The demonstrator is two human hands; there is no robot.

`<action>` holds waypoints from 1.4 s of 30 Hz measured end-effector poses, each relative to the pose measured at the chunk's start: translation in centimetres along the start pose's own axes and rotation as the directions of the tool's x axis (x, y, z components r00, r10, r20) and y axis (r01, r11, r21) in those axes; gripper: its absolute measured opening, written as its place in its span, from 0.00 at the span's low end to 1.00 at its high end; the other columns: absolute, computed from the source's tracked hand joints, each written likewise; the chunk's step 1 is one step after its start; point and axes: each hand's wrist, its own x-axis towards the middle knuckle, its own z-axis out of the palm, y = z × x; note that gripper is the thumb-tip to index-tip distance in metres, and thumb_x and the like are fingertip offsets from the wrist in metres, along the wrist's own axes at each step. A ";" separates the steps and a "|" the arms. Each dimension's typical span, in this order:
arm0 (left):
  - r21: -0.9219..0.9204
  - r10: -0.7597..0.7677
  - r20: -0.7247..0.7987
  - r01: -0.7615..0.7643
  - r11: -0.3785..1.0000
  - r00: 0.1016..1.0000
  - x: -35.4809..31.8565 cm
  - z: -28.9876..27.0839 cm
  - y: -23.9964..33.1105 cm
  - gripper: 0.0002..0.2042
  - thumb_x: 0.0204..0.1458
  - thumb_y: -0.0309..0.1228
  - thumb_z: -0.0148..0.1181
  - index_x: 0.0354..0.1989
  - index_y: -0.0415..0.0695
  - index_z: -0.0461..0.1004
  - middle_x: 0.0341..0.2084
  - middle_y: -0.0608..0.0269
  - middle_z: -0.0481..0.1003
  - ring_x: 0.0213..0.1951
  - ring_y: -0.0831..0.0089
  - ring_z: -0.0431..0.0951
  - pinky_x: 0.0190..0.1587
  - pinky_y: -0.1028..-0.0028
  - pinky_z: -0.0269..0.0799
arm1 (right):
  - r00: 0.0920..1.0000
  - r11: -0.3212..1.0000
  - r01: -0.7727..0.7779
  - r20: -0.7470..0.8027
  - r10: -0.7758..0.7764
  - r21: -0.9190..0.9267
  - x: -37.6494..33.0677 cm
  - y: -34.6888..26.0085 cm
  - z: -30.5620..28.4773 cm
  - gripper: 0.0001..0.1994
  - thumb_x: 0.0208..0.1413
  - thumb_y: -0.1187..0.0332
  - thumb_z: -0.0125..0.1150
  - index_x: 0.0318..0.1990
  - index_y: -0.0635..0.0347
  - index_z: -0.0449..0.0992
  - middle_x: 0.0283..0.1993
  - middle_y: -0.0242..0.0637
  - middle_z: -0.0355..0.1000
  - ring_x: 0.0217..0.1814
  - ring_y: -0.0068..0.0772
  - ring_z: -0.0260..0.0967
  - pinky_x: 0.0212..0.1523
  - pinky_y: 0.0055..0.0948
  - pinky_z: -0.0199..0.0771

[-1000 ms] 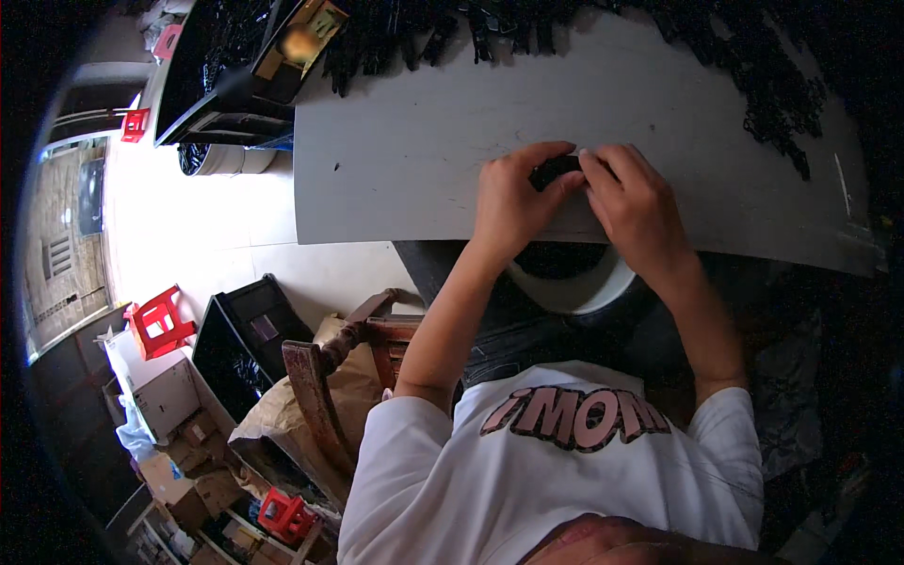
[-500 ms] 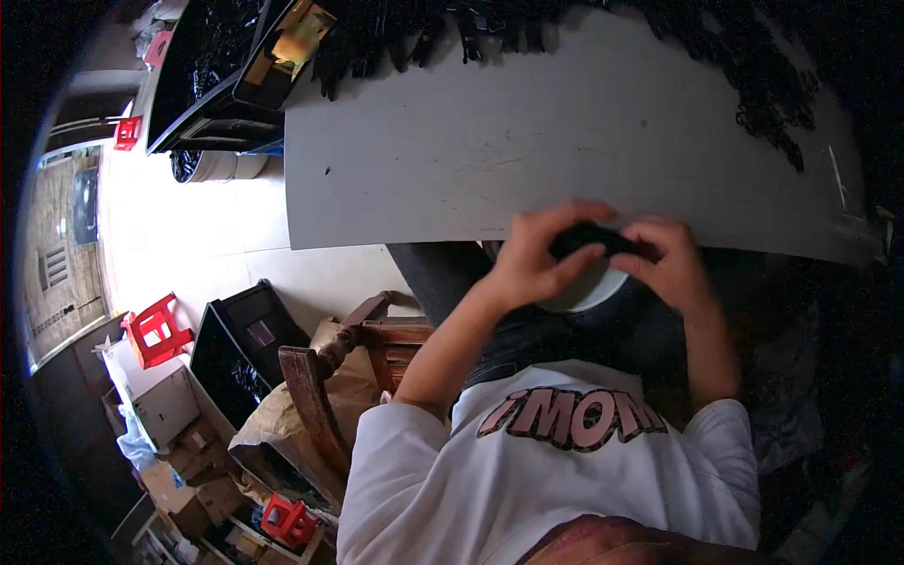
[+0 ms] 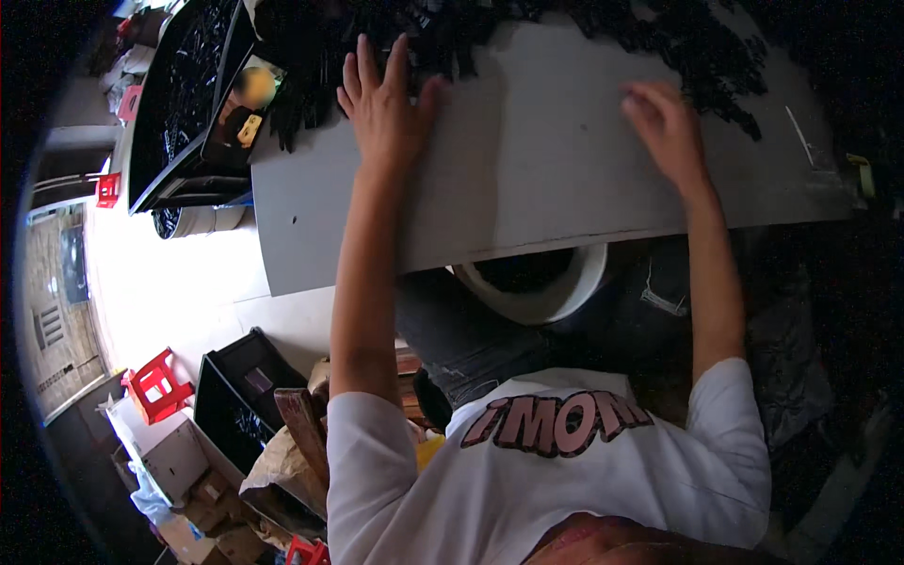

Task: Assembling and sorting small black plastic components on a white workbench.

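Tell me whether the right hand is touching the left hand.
Apart. The head view shows the right hand and the left hand set well apart, with a broad stretch of grey tabletop visible between them.

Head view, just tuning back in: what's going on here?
A person in a white T-shirt is reaching across a grey tabletop. The left hand is spread, its fingertips overlapping the heap of small black pieces along the far edge; contact can't be told. The right hand is loosely curled near the heap's right part. No held piece shows in either hand. Below the table's near edge is a round white bucket, its inside too dark to make out.
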 end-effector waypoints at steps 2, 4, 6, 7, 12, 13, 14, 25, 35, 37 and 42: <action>0.097 -0.013 0.075 0.006 0.995 0.997 -0.1 1.0 -0.6 0.27 0.49 0.43 0.56 0.59 0.56 0.61 0.57 0.46 0.60 0.58 0.49 0.59 0.58 0.51 0.51 | 0.996 0.997 0.054 -0.068 -0.058 -0.059 4.0 4.3 0.7 0.17 0.56 0.59 0.56 0.51 0.54 0.72 0.55 0.40 0.65 0.56 0.38 0.63 0.52 0.33 0.67; 0.028 -0.044 0.119 0.041 0.999 0.992 -0.1 1.0 -0.9 0.26 0.50 0.42 0.55 0.60 0.56 0.61 0.57 0.47 0.61 0.58 0.49 0.59 0.58 0.50 0.51 | 0.944 0.914 0.074 -0.268 -0.194 -0.400 6.7 6.9 1.8 0.22 0.57 0.52 0.52 0.57 0.49 0.67 0.62 0.39 0.58 0.64 0.45 0.53 0.59 0.42 0.59; -0.019 -0.087 0.171 0.092 0.996 0.981 -0.1 0.2 -0.8 0.24 0.51 0.37 0.53 0.59 0.55 0.61 0.56 0.47 0.62 0.57 0.50 0.60 0.58 0.52 0.53 | 0.973 0.805 -0.104 -0.229 -0.041 -0.584 7.8 5.8 1.4 0.24 0.58 0.49 0.49 0.59 0.45 0.63 0.63 0.38 0.57 0.65 0.46 0.50 0.60 0.48 0.54; 0.008 -0.099 0.167 0.099 0.995 0.981 -0.2 0.3 -0.8 0.24 0.51 0.37 0.53 0.59 0.55 0.61 0.56 0.47 0.62 0.57 0.50 0.60 0.58 0.52 0.53 | 0.965 0.612 -0.257 -0.230 0.124 -0.748 8.4 5.4 1.4 0.27 0.58 0.45 0.46 0.62 0.42 0.60 0.64 0.38 0.55 0.67 0.48 0.47 0.61 0.54 0.50; -0.166 -0.019 0.140 0.042 0.985 0.990 -0.4 0.6 -0.2 0.24 0.47 0.23 0.49 0.57 0.40 0.60 0.54 0.48 0.63 0.56 0.51 0.61 0.58 0.61 0.57 | 0.964 0.764 -0.100 -0.251 -0.084 -0.637 7.7 11.0 3.6 0.29 0.59 0.43 0.40 0.64 0.42 0.55 0.66 0.38 0.53 0.67 0.49 0.46 0.60 0.64 0.42; -0.158 -0.024 0.140 0.046 0.986 0.990 -0.6 0.3 0.0 0.24 0.47 0.23 0.49 0.57 0.40 0.60 0.54 0.48 0.63 0.56 0.51 0.61 0.58 0.61 0.57 | 0.927 0.822 0.042 -0.284 -0.243 -0.567 7.0 11.4 4.0 0.28 0.59 0.43 0.41 0.64 0.43 0.56 0.66 0.39 0.52 0.68 0.49 0.45 0.60 0.64 0.41; -0.156 -0.038 0.169 0.065 0.986 0.985 -1.1 -0.5 -0.1 0.24 0.47 0.22 0.48 0.56 0.37 0.60 0.54 0.47 0.63 0.56 0.51 0.61 0.59 0.62 0.57 | 0.986 0.728 -0.041 -0.147 -0.083 -0.684 6.2 8.5 4.5 0.27 0.61 0.45 0.40 0.64 0.45 0.56 0.66 0.39 0.52 0.67 0.49 0.46 0.61 0.61 0.42; -0.295 -0.044 0.335 0.150 0.944 0.941 -5.3 -5.4 3.5 0.18 0.47 0.22 0.52 0.49 0.46 0.70 0.55 0.52 0.63 0.56 0.53 0.62 0.56 0.61 0.60 | 0.932 0.969 0.150 -0.356 -0.073 0.195 2.5 1.8 2.5 0.21 0.61 0.56 0.49 0.58 0.53 0.65 0.58 0.41 0.63 0.59 0.41 0.60 0.55 0.37 0.63; -0.056 0.026 0.257 -0.012 0.998 0.966 -5.0 -6.0 4.9 0.14 0.44 0.29 0.58 0.42 0.49 0.73 0.41 0.65 0.70 0.44 0.64 0.68 0.49 0.66 0.60 | 0.959 0.996 0.081 -0.267 -0.090 -0.044 -0.9 0.9 0.8 0.08 0.55 0.68 0.57 0.40 0.61 0.76 0.40 0.34 0.70 0.36 0.31 0.70 0.37 0.28 0.71; -0.049 0.038 0.247 -0.026 0.998 0.968 -5.2 -5.9 4.9 0.14 0.45 0.29 0.58 0.43 0.48 0.73 0.39 0.64 0.71 0.43 0.64 0.68 0.49 0.66 0.60 | 0.906 0.963 0.074 -0.387 -0.174 -0.260 -0.1 0.2 1.9 0.09 0.54 0.68 0.58 0.41 0.60 0.75 0.41 0.35 0.69 0.36 0.31 0.70 0.37 0.29 0.72; -0.095 0.028 0.263 -0.002 0.995 0.964 -5.3 -5.9 4.9 0.14 0.46 0.30 0.58 0.43 0.48 0.73 0.38 0.63 0.71 0.43 0.63 0.68 0.48 0.66 0.60 | 0.953 0.964 0.117 -0.245 -0.176 -0.237 0.8 0.5 2.2 0.10 0.54 0.66 0.59 0.42 0.58 0.75 0.42 0.35 0.69 0.36 0.32 0.71 0.36 0.29 0.72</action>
